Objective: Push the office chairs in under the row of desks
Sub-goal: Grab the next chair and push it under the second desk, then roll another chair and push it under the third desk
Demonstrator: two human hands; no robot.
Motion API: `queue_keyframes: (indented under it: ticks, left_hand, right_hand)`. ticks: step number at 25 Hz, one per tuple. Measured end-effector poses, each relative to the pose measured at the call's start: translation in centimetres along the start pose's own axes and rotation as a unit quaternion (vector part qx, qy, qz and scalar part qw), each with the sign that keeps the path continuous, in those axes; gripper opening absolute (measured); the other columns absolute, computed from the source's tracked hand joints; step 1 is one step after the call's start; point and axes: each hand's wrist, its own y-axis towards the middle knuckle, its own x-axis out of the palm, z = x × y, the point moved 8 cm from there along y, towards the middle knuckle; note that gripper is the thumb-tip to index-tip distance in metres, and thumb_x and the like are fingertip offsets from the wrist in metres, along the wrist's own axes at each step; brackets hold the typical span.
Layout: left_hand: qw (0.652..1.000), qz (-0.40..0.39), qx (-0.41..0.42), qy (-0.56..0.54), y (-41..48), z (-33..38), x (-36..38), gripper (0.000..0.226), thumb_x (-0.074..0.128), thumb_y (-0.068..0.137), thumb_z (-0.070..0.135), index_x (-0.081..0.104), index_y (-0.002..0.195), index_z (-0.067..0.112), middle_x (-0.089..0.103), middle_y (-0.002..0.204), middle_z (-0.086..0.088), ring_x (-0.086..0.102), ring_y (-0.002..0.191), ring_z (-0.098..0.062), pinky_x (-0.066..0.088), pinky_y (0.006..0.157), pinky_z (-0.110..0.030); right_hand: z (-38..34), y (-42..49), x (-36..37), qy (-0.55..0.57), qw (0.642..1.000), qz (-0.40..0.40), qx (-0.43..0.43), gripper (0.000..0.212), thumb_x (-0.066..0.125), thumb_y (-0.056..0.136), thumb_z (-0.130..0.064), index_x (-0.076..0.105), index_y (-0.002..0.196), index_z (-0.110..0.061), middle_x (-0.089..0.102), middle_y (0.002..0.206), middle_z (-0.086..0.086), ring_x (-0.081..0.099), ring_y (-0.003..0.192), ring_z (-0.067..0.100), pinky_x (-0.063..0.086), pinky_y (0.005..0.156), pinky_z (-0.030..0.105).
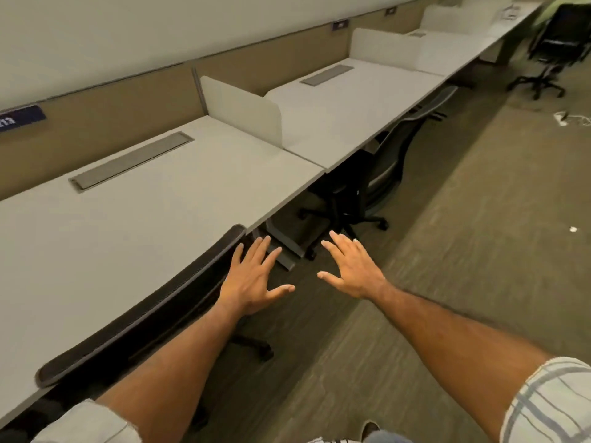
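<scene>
Along the wall runs a row of pale benches (179, 199), split by low white divider panels (246, 107), each top carrying a grey cable-tray lid (131, 161). Nearest the camera, a black mesh-backed office chair (144, 302) sits tucked in, the top edge of its backrest lying right against the front edge of the first bench and its wheeled base showing dark on the floor below. Both arms reach forward over the carpet (463, 219). The left hand (254, 279) is open with fingers spread, palm down, just beside the right end of that backrest; whether it touches the chair cannot be told. The right hand (351, 270) is likewise open and spread, holding nothing, hovering over the floor apart from any chair. Under the second bench a second office chair (393, 155) stands pushed in, its grey back tilted close under the bench edge and its black five-star base visible beneath. Far off at the upper right, a third black office chair (553, 49) stands out on the open floor, well apart from the benches. Short checked sleeves (550, 401) show at the bottom corners.
</scene>
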Motion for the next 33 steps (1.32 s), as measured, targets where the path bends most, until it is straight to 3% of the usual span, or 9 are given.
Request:
queue_keyframes:
  ticks: [6, 11, 18, 24, 33]
  left_hand:
    - [0.997, -0.033, 0.060, 0.034, 8.6, 14.0, 3.7, 0.112, 0.005, 0.076, 0.098, 0.014, 0.163, 0.027, 0.001, 0.171, -0.007, -0.005, 0.157, -0.024, -0.007, 0.125, -0.055]
    - [0.995, -0.038, 0.089, 0.006, 15.7, 26.5, 5.9, 0.116, 0.005, 0.074, 0.096, 0.022, 0.162, 0.023, 0.011, 0.170, -0.010, 0.004, 0.158, -0.026, -0.002, 0.125, -0.054]
    - [0.991, -0.042, 0.124, -0.010, 25.0, 37.9, 4.5, 0.118, 0.002, 0.070, 0.095, 0.022, 0.161, 0.022, 0.013, 0.170, -0.009, 0.006, 0.157, -0.026, 0.001, 0.126, -0.053]
    - [0.992, -0.044, 0.116, 0.006, 36.6, 40.7, 3.9, 0.113, 0.012, 0.076, 0.093, 0.018, 0.162, 0.021, 0.011, 0.170, -0.011, 0.003, 0.158, -0.027, 0.002, 0.126, -0.054]
    - [0.996, -0.014, 0.086, -0.014, 57.3, 42.5, 0.5, 0.100, 0.025, 0.087, 0.086, 0.016, 0.163, 0.020, 0.006, 0.171, -0.011, -0.001, 0.158, -0.025, 0.001, 0.127, -0.049]
  right_hand:
    - [17.6, -9.6, 0.4, 0.003, 0.993, -0.023, 0.113, 0.089, 0.048, 0.095, -0.070, 0.017, 0.164, -0.024, 0.004, 0.173, 0.005, 0.004, 0.159, 0.025, 0.002, 0.127, 0.048]
    - [31.3, -15.5, -0.8, -0.016, 0.986, -0.065, 0.155, 0.090, 0.044, 0.096, -0.071, 0.012, 0.165, -0.025, 0.000, 0.173, 0.005, 0.001, 0.159, 0.026, 0.000, 0.127, 0.050]
    - [43.7, -17.6, -4.1, -0.016, 0.981, -0.069, 0.182, 0.089, 0.041, 0.097, -0.072, 0.011, 0.165, -0.024, 0.003, 0.173, 0.005, 0.003, 0.159, 0.026, 0.001, 0.127, 0.050]
    - [53.3, -12.1, -6.7, -0.020, 0.982, -0.059, 0.178, 0.088, 0.040, 0.098, -0.070, 0.010, 0.165, -0.023, 0.003, 0.173, 0.005, 0.002, 0.159, 0.025, 0.002, 0.127, 0.050]
    - [66.0, 6.9, -17.3, -0.077, 0.992, -0.010, 0.104, 0.086, 0.046, 0.096, -0.069, 0.017, 0.164, -0.025, 0.009, 0.173, 0.003, 0.008, 0.159, 0.023, 0.006, 0.127, 0.048]
